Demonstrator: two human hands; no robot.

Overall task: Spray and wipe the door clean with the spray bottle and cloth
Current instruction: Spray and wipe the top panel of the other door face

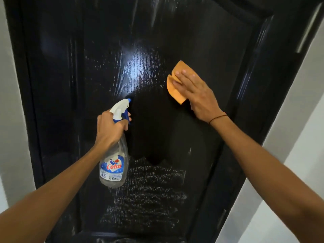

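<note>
Wiping the sprayed black door, bottle held ready on the left, cloth working on the right.

At the left, the left hand [110, 128] was curled round the neck of the Colin spray bottle [114, 155], a finger at the blue trigger and the nozzle aimed at the door [61, 85], close to the panel. Wet droplets and streaks shone in the middle of the panel and lower down, below the bottle. To the right, the right hand [194, 92] lay flat with straight fingers, pressing the folded orange cloth [175, 85] against the door just beside the wet patch. Doing this well likely meant keeping the palm pressure even and sweeping the cloth leftward through the droplets in overlapping passes, then working down to the lower streaks, and holding off further spray until the wet area was taken up.
</note>
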